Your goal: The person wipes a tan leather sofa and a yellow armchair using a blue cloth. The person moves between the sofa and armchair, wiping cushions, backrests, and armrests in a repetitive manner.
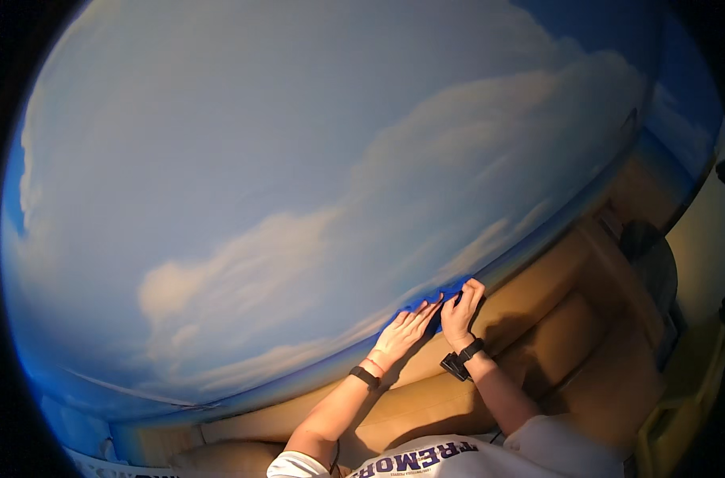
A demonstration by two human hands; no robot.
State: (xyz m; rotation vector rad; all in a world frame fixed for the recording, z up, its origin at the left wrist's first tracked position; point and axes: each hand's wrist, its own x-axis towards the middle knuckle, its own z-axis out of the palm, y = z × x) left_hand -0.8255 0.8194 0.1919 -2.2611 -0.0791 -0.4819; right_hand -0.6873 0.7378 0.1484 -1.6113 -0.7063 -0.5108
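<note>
A blue cloth lies against the lower part of a large wall surface that bears a picture of sky and clouds. My left hand rests on the left part of the cloth, palm towards the wall and fingers stretched out. To its right, my right hand grips the cloth's right part with bent fingers. Both wrists carry black bands; a small black device hangs by the right one. Part of the cloth is hidden under my hands.
A tan padded sofa runs along the wall, beneath my forearms. Towards the right stand a dark rounded object and a yellowish object with a raised rim, both indistinct. The picture continues around the wall's corner at the right.
</note>
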